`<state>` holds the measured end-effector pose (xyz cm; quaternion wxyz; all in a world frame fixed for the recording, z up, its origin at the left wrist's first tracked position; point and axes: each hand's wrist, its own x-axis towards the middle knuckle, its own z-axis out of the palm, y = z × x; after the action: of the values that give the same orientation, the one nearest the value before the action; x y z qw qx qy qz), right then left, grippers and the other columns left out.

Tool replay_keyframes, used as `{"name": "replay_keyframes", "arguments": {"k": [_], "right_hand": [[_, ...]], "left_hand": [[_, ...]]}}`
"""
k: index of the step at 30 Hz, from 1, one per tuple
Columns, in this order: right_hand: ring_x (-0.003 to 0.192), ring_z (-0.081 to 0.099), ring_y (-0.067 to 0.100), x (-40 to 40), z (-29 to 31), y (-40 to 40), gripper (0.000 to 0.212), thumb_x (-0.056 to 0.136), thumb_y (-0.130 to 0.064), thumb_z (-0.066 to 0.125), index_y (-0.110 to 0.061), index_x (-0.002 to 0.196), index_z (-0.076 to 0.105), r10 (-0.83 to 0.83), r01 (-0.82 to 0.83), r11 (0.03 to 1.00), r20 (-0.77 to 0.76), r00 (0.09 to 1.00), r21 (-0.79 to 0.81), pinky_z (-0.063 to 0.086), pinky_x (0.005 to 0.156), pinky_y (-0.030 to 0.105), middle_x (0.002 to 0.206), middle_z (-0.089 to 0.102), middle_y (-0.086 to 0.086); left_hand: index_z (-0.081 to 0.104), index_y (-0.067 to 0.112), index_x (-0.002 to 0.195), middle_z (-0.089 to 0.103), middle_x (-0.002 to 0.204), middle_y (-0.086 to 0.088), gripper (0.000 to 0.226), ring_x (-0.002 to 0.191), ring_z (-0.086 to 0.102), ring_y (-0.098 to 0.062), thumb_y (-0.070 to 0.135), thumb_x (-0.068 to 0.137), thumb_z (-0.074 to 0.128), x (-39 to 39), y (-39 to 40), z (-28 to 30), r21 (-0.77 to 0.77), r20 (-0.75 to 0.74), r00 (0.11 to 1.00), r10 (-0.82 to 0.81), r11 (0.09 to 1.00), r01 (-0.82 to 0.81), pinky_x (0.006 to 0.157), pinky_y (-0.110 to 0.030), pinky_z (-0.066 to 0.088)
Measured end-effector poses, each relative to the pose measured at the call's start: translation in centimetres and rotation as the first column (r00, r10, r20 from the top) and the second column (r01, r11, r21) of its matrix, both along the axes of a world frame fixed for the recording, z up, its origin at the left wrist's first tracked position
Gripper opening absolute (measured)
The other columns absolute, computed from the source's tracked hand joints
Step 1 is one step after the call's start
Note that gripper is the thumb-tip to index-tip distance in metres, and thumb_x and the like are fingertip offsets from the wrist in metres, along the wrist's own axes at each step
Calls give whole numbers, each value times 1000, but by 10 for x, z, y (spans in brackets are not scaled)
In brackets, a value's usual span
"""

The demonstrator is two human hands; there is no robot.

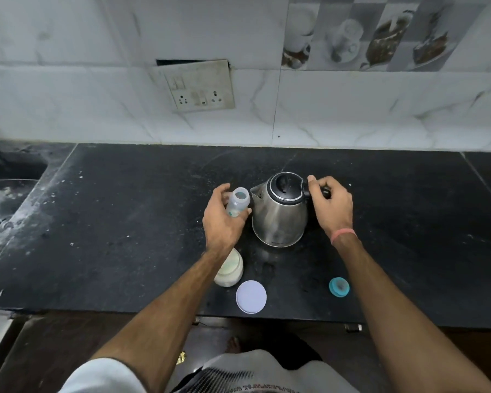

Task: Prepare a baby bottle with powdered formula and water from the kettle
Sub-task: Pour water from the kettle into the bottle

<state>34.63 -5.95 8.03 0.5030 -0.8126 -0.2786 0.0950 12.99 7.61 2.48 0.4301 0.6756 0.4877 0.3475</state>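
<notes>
My left hand (pixel 223 219) grips a clear, uncapped baby bottle (pixel 237 204), held upright just left of the kettle's spout. The steel kettle (pixel 279 214) with a black lid stands on the black counter (pixel 125 222). My right hand (pixel 330 204) is wrapped around the kettle's black handle on its right side. A jar of pale formula powder (pixel 230 270) stands open below my left wrist, partly hidden by my forearm. Its white round lid (pixel 251 296) lies flat near the counter's front edge. The bottle's teal cap with the teat (pixel 339 287) lies to the right.
A sink (pixel 3 199) is sunk into the counter at the far left. A switch and socket plate (pixel 200 86) hangs on the white tiled wall behind. The counter's front edge runs just below the white lid.
</notes>
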Motion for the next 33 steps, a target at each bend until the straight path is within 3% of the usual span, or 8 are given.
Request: {"name": "replay_keyframes", "arguments": {"k": [4,8,12,16,21,27,33], "right_hand": [[71,71,20,12,-3,1,49,99,-62,69,-19,75,66,48,-47,999,-73,996,20,59,79,43,71,73,5],[65,70,32,12,-4,3,52,93,-62,75,-17,70,65,39,-32,997,-113,993,65,57,68,47,65,73,3],[53,48,12,15,13,7,50,89,-55,81,-19,66,56,71,-70,996,-34,997,50,43,64,33,51,53,-14],[55,35,15,19,31,5,57,90,-50,82,-21,67,39,92,-97,994,86,992,50,41,62,34,57,39,-9],[58,34,17,23,41,-4,58,90,-51,81,-23,69,35,56,-61,997,119,991,40,42,61,39,62,37,-4],[57,33,17,27,47,-5,66,88,-56,81,-10,73,36,10,-12,1000,157,988,9,39,60,37,61,37,-4],[55,33,19,23,59,-5,64,87,-57,81,-15,72,35,8,4,998,215,977,-55,37,58,38,58,37,-7]], "left_hand": [[69,34,122,80,115,19,62,110,77,0,25,73,107,-5,2,-9,-4,-38,999,-13,1000,12,102,-43,65],[69,39,116,80,112,19,62,108,77,0,25,72,109,-3,4,-9,-11,-66,997,-34,999,33,100,-43,66],[70,38,118,81,111,20,62,107,77,0,27,72,109,0,7,-6,-17,-89,995,-40,999,38,99,-42,68],[72,37,119,82,111,20,63,107,78,0,29,70,110,7,5,-6,-25,-83,995,-50,999,48,98,-42,68],[73,35,123,81,115,21,65,108,77,3,29,71,111,17,-4,-4,-32,-36,997,-75,997,74,99,-39,68],[71,36,127,81,120,21,66,112,77,1,32,73,109,18,-2,-5,10,-29,993,-117,993,118,101,-40,68],[73,38,125,81,117,23,63,110,78,2,33,73,109,15,0,-5,49,-34,989,-146,988,147,99,-41,68]]}}
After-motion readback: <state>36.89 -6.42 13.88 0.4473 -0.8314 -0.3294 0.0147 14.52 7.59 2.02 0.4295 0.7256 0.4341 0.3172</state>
